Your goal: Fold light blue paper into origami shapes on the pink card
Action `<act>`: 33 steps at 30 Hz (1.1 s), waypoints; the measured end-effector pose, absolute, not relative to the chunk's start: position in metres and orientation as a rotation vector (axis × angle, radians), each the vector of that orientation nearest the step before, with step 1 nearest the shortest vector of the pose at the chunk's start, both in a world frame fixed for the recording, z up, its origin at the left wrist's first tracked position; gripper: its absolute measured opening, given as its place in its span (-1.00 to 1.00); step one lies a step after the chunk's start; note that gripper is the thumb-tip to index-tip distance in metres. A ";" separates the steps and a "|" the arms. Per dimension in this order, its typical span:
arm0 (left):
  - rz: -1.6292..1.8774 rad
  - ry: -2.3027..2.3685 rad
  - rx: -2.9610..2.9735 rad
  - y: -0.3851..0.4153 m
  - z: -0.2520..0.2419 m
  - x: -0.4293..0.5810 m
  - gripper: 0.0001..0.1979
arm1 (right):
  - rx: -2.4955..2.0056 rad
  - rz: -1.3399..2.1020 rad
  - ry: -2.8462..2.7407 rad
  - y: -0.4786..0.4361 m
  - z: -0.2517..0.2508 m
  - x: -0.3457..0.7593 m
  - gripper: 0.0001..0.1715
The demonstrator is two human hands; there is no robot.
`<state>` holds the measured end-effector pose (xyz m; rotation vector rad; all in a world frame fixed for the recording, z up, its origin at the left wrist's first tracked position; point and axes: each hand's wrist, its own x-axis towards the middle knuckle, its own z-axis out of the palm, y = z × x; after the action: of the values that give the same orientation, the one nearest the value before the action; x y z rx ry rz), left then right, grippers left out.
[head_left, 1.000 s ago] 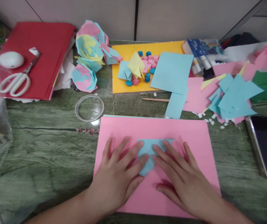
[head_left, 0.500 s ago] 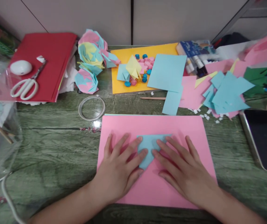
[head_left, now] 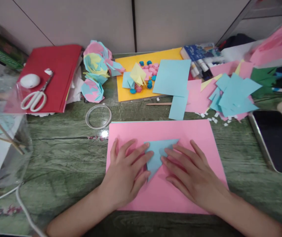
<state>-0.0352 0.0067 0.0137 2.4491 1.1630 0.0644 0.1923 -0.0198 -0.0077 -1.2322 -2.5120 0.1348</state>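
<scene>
One left hand [head_left: 123, 176] and one right hand [head_left: 196, 176] lie splayed, unclenched, fingertips on a blue paper triangle [head_left: 158, 147], probably light, easily creased, best taken by its edges.

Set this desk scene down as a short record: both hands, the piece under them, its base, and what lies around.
Left hand: fingers spread, tips at the piece's left side
Right hand: fingers spread, tips at its right side
Piece: blue paper, roughly triangular, partly covered by fingers
Base: pink sheet
Left: scissors on red paper
Right: phone, screen dark
Far side: yellow sheet bearing small paper pieces
</scene>
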 end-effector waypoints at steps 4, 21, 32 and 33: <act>0.182 1.266 2.446 0.010 0.011 -0.031 -0.62 | -1.240 0.151 -2.507 -0.020 -0.008 0.193 -0.65; 0.248 1.190 2.407 0.016 0.008 -0.032 -0.52 | -1.317 0.221 -2.530 -0.018 -0.011 0.193 -0.48; 0.244 1.193 2.403 0.015 0.008 -0.033 -0.51 | -1.205 0.229 -2.541 -0.019 -0.009 0.197 -0.57; 0.246 1.192 2.402 0.015 0.008 -0.033 -0.51 | -1.224 0.219 -2.551 -0.018 -0.010 0.196 -0.55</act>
<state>-0.0326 0.0153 0.0078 2.4022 1.1915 0.2464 0.1964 -0.0184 -0.0102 -1.2242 -2.5512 0.2187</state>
